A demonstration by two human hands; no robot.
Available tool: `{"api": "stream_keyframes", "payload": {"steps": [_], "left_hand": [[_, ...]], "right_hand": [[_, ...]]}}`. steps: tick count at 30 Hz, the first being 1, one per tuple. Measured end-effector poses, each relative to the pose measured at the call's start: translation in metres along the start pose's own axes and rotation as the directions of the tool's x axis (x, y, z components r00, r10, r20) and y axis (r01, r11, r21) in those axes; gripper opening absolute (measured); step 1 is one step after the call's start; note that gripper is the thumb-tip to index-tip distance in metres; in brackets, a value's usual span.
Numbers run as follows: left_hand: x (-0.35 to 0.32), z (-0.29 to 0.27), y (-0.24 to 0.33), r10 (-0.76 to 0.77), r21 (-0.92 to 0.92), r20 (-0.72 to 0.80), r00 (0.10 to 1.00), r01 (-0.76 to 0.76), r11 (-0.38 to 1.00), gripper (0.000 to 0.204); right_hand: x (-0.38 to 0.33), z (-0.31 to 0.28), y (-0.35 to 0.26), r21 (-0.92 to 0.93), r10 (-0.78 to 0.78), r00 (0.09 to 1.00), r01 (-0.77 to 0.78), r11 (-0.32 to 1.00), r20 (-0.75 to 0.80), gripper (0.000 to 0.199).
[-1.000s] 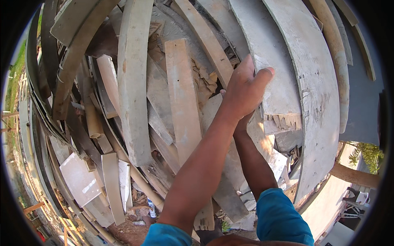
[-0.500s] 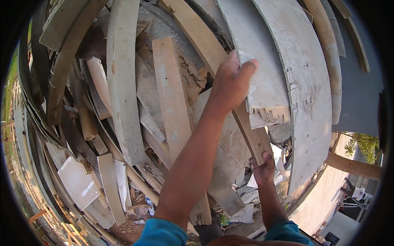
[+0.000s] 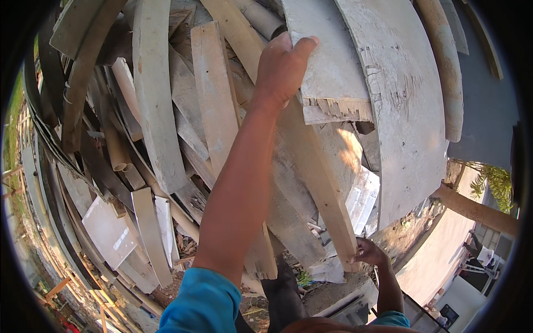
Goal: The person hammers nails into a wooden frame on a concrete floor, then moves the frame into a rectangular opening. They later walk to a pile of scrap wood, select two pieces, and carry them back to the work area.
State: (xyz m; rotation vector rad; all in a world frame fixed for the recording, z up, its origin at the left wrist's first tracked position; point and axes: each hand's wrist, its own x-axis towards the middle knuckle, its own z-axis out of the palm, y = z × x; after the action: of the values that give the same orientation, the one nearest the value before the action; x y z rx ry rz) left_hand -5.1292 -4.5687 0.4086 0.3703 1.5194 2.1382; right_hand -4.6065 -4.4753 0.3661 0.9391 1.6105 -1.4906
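My left hand is closed on the left edge of a whitish plywood board, thumb on its face and fingers hidden behind. This board has a splintered lower end. A long brown wooden plank slants under it, passing beneath my left wrist. At the plank's lower end, near my body, my right hand grips its right edge, with some fingers out of sight. Beside the plywood board lies a wider grey board with a flaking surface.
Several loose planks lean in a jumbled pile to the left, with a pale panel lower down. A round wooden pole stands at the right, and another pole juts in below it. Rubble covers the ground near my feet.
The brown plank has slid out toward me, its lower end now closer to my body with my right hand on it. My left hand keeps its hold on the plywood board. The view has shifted.
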Motion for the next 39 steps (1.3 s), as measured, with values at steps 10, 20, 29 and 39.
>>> {"api": "stream_keyframes", "payload": {"steps": [10, 20, 29, 39], "left_hand": [[-0.061, -0.017, 0.074, 0.496, 0.965, -0.257, 0.830, 0.194, 0.176, 0.071], [-0.238, -0.068, 0.014, -0.157, 0.718, -0.554, 0.817, 0.565, 0.406, 0.088], [-0.343, -0.131, 0.122, -0.222, 0.656, -0.332, 0.917, 0.394, 0.644, 0.066], [-0.540, -0.361, 0.151, -0.458, 0.965, -0.184, 0.870, 0.249, 0.087, 0.098]], "right_hand": [[-0.029, 0.037, -0.034, -0.367, -0.178, 0.916, 0.037, 0.929, -0.359, 0.063], [-0.059, 0.059, -0.071, -0.421, -0.383, 0.757, 0.157, 0.893, -0.529, 0.076], [-0.210, 0.141, 0.047, -0.288, -0.115, 0.833, -0.056, 0.956, -0.541, 0.076], [-0.359, 0.262, 0.074, -0.388, -0.187, 0.640, -0.188, 0.902, -0.745, 0.074]]}}
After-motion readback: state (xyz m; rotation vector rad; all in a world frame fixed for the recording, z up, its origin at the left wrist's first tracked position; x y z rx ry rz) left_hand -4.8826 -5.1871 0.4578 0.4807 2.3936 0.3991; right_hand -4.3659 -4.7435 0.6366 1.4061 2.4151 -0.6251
